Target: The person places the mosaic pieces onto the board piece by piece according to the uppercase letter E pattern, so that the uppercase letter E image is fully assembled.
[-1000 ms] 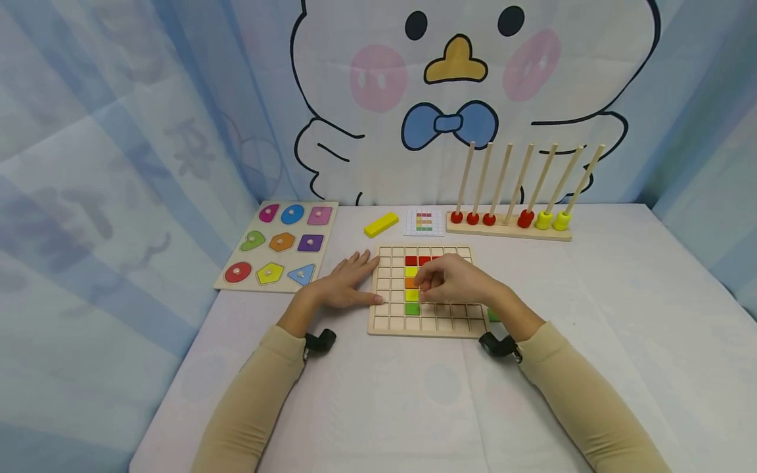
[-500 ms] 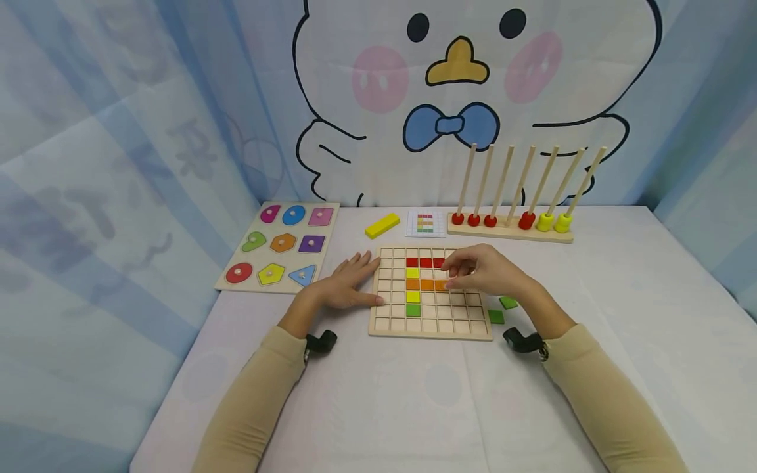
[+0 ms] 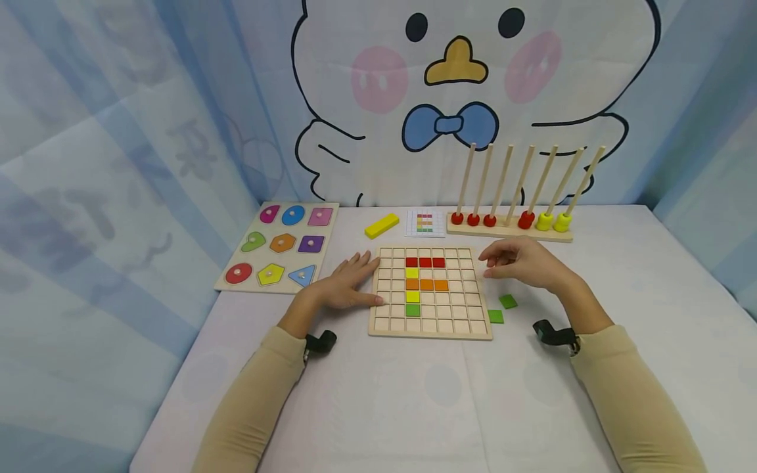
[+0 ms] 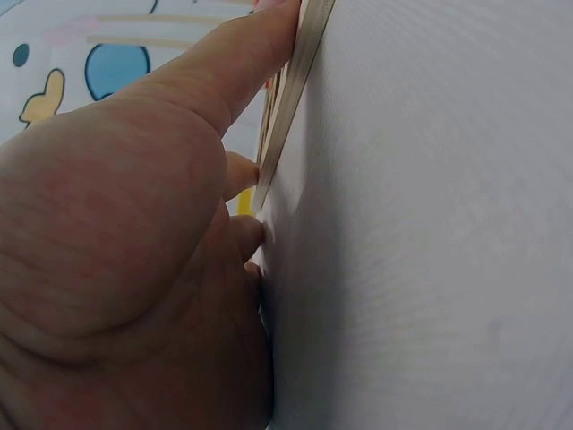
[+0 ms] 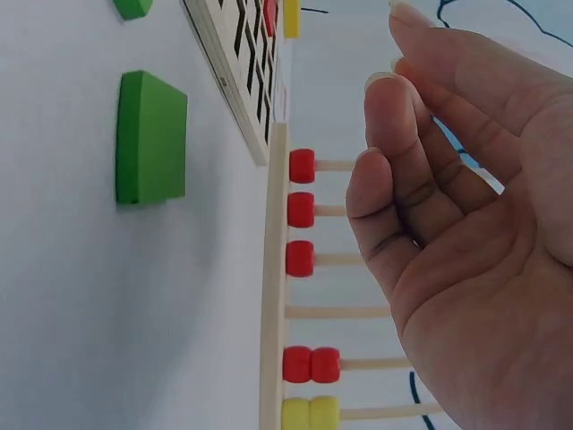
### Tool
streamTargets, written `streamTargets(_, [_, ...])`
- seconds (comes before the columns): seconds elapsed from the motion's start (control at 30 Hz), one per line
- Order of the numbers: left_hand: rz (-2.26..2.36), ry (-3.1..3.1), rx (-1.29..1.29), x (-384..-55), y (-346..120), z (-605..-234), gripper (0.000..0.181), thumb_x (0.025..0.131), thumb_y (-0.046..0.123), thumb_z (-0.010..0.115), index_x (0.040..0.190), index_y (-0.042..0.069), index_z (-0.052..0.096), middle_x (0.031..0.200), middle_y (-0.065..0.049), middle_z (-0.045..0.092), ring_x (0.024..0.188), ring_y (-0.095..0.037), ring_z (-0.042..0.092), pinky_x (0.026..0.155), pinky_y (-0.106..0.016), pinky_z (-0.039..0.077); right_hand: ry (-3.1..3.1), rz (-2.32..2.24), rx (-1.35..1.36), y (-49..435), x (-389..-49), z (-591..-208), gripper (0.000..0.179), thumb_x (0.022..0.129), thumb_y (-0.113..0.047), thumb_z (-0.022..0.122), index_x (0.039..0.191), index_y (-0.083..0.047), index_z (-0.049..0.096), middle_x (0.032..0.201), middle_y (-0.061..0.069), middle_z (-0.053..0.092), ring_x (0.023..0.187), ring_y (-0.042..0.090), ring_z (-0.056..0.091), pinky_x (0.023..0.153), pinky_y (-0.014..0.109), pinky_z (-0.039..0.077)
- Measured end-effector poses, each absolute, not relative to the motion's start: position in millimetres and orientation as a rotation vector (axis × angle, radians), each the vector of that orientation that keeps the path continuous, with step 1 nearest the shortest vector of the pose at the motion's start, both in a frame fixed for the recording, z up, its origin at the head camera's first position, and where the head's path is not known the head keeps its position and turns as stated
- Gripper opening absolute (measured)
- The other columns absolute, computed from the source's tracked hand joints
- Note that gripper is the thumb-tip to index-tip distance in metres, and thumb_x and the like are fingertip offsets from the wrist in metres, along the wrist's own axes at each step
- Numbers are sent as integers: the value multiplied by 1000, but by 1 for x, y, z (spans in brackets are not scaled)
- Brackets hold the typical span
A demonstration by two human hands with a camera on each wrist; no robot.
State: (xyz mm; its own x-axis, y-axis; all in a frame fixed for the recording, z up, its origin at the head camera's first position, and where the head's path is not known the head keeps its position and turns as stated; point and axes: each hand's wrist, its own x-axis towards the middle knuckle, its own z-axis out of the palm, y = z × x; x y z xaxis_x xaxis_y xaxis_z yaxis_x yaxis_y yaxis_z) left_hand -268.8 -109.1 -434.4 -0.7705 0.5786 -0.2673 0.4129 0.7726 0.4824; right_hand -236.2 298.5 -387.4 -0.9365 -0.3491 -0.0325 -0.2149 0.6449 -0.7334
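Observation:
A wooden grid board (image 3: 390, 324) lies in the middle of the table, with red tiles (image 3: 425, 263), a row of orange tiles (image 3: 426, 285), yellow tiles (image 3: 412, 297) and one green tile (image 3: 412, 310) set in its squares. My left hand (image 3: 345, 284) rests flat at the board's left edge, thumb and fingertips touching the rim. Off the right side, my right hand (image 3: 520, 264) hovers with loosely bent fingers and nothing in its grasp. Two loose green tiles lie below it: one (image 3: 508, 301) apart from the board, another (image 3: 495, 316) by its right edge.
Behind the board are a yellow block (image 3: 382, 225), a small pattern card (image 3: 426, 224) and a bead stand (image 3: 510, 229) with upright pegs. A shape puzzle board (image 3: 278, 247) lies at the left. A printed curtain (image 3: 378, 164) closes off the back.
My right hand has moved right, off the grid, uncovering the full orange row and the loose green tiles. My left hand has stayed at the board's left edge.

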Motion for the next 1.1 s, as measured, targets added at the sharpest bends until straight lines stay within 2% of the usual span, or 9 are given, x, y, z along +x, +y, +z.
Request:
streamTargets(0.43, [560,2562,753,-271,-109,-436,103,93,68,63,169,24,10,177,-5,-3,163,-27,-12,133,-47,-7,2542,-1068,-457,321,-240,-392,33,91,-15,81,121,-5,74,100,8,69,90,20,58,75,24,52])
streamTargets(0.63, [562,2561,749,-271,-109,-437,103,93,68,63,169,25,9,177,-4,-4,163,-26,-12,133,-46,-7,2481,-1005,-478,331,-240,-394,30,87,-14,84,115,-9,77,97,6,69,87,21,59,74,27,51])
streamTargets(0.87, [565,2560,744,-272,-109,-437,103,93,69,63,169,25,9,177,-4,-4,163,-26,-12,133,-46,-7,2427,-992,-507,335,-240,-398,30,81,-13,87,109,-9,79,102,8,72,84,18,58,74,26,50])
streamTargets(1.1, [578,2558,755,-270,-110,-436,103,93,67,64,169,24,10,177,-5,-3,163,-27,-12,133,-47,-7,2382,-979,-478,335,-241,-402,29,79,-9,88,106,-8,79,106,8,74,88,19,56,76,26,49])
